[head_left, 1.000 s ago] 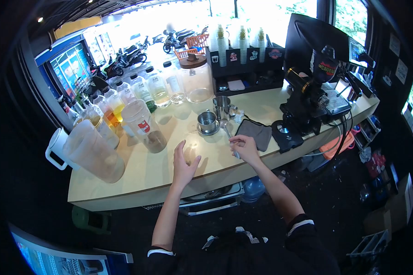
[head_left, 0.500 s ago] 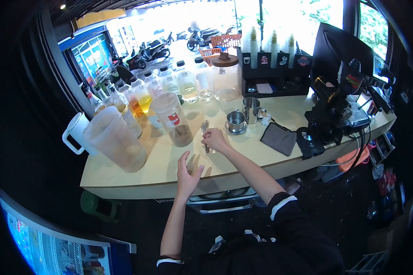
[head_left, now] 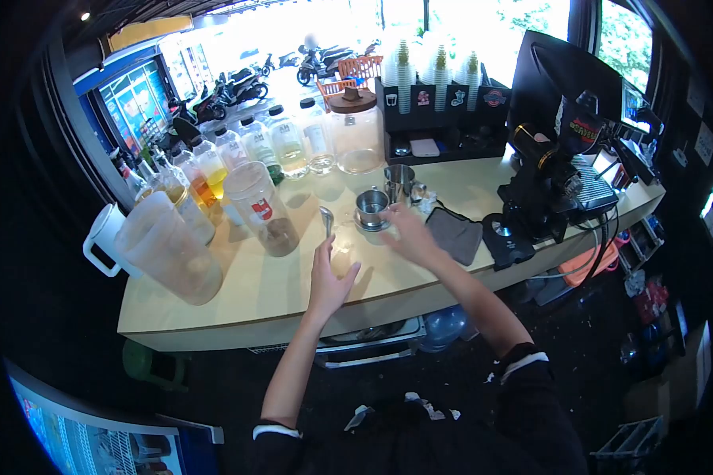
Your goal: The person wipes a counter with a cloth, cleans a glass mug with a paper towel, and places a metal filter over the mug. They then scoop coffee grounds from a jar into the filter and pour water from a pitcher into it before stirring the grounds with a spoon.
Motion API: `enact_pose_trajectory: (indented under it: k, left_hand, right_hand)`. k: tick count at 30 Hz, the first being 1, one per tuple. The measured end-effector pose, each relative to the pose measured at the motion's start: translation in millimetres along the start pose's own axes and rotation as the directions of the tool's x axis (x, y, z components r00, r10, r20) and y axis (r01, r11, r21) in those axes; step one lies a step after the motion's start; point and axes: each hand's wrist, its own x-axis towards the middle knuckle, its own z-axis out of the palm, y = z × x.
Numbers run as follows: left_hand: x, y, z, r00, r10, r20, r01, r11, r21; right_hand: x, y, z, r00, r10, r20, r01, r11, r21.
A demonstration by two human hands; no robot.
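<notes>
My left hand point(head_left: 329, 279) hovers over the front of the counter, thumb and fingers spread. Its fingertips overlap the lower handle of a metal spoon point(head_left: 327, 218) on the wood. My right hand point(head_left: 414, 236) reaches to a small metal coffee dripper point(head_left: 371, 207) on a saucer-like base, fingers apart and fingertips right by its side. Behind the dripper stands a taller steel pitcher point(head_left: 399, 184). To the left is a clear tumbler with a red logo point(head_left: 249, 198), brown powder at its bottom. Farther left leans a large cloudy plastic pitcher point(head_left: 170, 253).
Bottles point(head_left: 287, 146) and a wooden-lidded jar point(head_left: 356, 138) line the back. Cup stacks rise from a black organizer point(head_left: 448, 119). A dark grey cloth point(head_left: 455, 236) lies to the right, beside a black coffee machine point(head_left: 558, 174). A white jug point(head_left: 107, 237) stands far left.
My right hand has let go of the spoon and moved right to the dripper. The spoon stays on the counter. My left hand remains spread nearby. The whole view has shifted slightly right.
</notes>
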Motion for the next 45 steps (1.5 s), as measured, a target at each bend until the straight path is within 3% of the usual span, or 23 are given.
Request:
enact_pose_trajectory:
  k: [1, 2, 4, 5, 7, 11, 25, 28, 31, 35, 38, 45]
  left_hand:
    - [11, 2, 11, 1.0, 0.017, -0.011, -0.017, 1.0, -0.001]
    - [23, 3, 21, 1.0, 0.014, -0.01, -0.014, 1.0, -0.008]
    - [49, 3, 39, 0.999, 0.034, -0.016, -0.031, 0.982, 0.187]
    - [60, 2, 47, 0.999, 0.039, -0.016, -0.035, 0.982, 0.185]
    - [84, -4, 64, 0.998, -0.057, 0.018, 0.045, 0.917, 0.397]
    - [112, -10, 72, 0.968, -0.203, 0.145, 0.116, 0.879, 0.463]
    - [167, -68, 47, 0.954, -0.27, 0.129, 0.198, 0.893, 0.405]
    - [169, -78, 39, 0.958, -0.251, 0.136, 0.167, 0.878, 0.448]
    - [158, -74, 25, 0.988, -0.149, 0.046, 0.114, 0.892, 0.436]
    - [126, -62, 3, 0.998, -0.055, 0.018, 0.045, 0.935, 0.352]
    - [107, -49, -13, 1.0, 0.007, 0.001, -0.007, 0.95, 0.312]
    - [83, -27, -16, 0.997, 0.07, 0.041, -0.078, 0.962, 0.263]
  right_hand:
    - [-9, 12, -20, 0.99, 0.14, 0.036, -0.136, 0.987, -0.086]
    - [-22, 30, -28, 0.989, 0.143, 0.041, -0.138, 0.986, -0.093]
    - [-50, 62, -24, 0.936, 0.352, 0.024, -0.298, 0.826, -0.478]
    - [-59, 65, -17, 0.936, 0.352, 0.02, -0.3, 0.825, -0.479]
    - [-72, 62, -8, 0.961, 0.253, 0.114, -0.185, 0.892, -0.413]
    - [-72, 44, -4, 0.97, 0.165, 0.18, -0.088, 0.923, -0.374]
    - [17, 67, 49, 0.969, 0.193, 0.154, -0.139, 0.942, -0.306]
    - [35, 70, 56, 0.963, 0.209, 0.173, -0.149, 0.94, -0.306]
    - [51, 71, 63, 0.954, 0.229, 0.195, -0.164, 0.94, -0.299]
    - [46, 63, 81, 0.973, 0.201, 0.115, -0.153, 0.931, -0.33]
    - [12, 23, 77, 0.975, 0.025, 0.222, 0.034, 0.966, -0.256]
    - [39, 5, 99, 0.959, -0.092, 0.267, 0.155, 0.961, -0.228]
